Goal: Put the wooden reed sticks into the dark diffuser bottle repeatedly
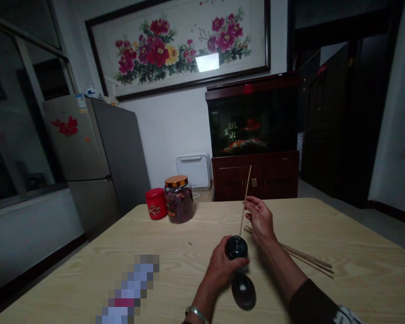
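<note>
We see the left hand (220,270) wrapped around a dark glass bottle (236,248), its fingers covering the lower part of the bottle, which is held just above the desk (357,270). The right hand (260,220) is raised beside it, pinching a thin wooden stick (245,198) upright with a slight tilt. We can't make out exactly how the fingers sit on the stick, as the hand partly hides them. The stick's lower end meets the top of the bottle, but the dark glass keeps us from telling whether it goes inside.

Below the left hand, a dark glossy oval piece (243,290) lies on the desk, partly hidden behind the bottle and hand; we can't say what it is. More wooden sticks (305,256) lie in a loose bundle to the right, their near ends passing out of sight beneath the right forearm.

Farther back stand a red tin (156,203) and a glass jar with a gold lid (178,200), filled with something dark, perhaps dried petals. On the near left of the desk, a pixelated patch (128,288) blurs an object beyond recognition. A metal bangle (196,313) on the left wrist is cut off by the frame's lower edge.
</note>
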A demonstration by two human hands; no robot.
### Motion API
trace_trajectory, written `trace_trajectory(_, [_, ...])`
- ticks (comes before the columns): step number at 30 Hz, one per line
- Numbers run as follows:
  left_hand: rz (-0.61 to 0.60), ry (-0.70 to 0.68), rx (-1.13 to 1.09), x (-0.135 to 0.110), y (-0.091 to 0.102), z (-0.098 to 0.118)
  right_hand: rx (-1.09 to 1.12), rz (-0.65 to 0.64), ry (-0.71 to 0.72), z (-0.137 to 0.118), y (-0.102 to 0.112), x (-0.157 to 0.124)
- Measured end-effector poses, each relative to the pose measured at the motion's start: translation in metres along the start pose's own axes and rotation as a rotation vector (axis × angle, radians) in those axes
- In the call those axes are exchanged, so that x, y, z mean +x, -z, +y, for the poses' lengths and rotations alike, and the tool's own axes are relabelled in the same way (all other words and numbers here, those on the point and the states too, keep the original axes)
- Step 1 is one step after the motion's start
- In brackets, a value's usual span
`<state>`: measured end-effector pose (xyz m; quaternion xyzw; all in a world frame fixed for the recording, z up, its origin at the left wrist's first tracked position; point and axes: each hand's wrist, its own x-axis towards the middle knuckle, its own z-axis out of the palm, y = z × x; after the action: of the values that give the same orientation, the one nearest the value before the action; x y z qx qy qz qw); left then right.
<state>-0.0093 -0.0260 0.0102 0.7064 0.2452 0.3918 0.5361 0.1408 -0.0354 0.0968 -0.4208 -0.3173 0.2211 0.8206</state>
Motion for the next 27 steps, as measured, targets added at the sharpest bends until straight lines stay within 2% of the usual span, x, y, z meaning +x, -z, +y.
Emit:
trace_trajectory(7, [-0.004,-0.006,-0.003,0.001,0.001,-0.002,-0.081,-0.096,0.044,0.017,-0.003,-0.003])
trace_trajectory(16, [-0.015,-0.013,-0.021,0.002,-0.001,-0.003,-0.363,-0.348,0.107,0.033,0.015,-0.035])
trace_trajectory(20, [0.006,-0.021,-0.016,0.000,-0.001,-0.004,-0.585,-0.374,0.130,0.030,0.046,-0.021])
trace_trajectory(24, [0.001,-0.009,-0.022,-0.001,-0.001,-0.002,-0.940,-0.327,0.145,0.021,0.099,0.005])
trace_trajectory(27, [-0.005,-0.003,-0.027,-0.001,0.000,-0.002,-1.216,-0.299,0.132,0.021,0.134,0.012])
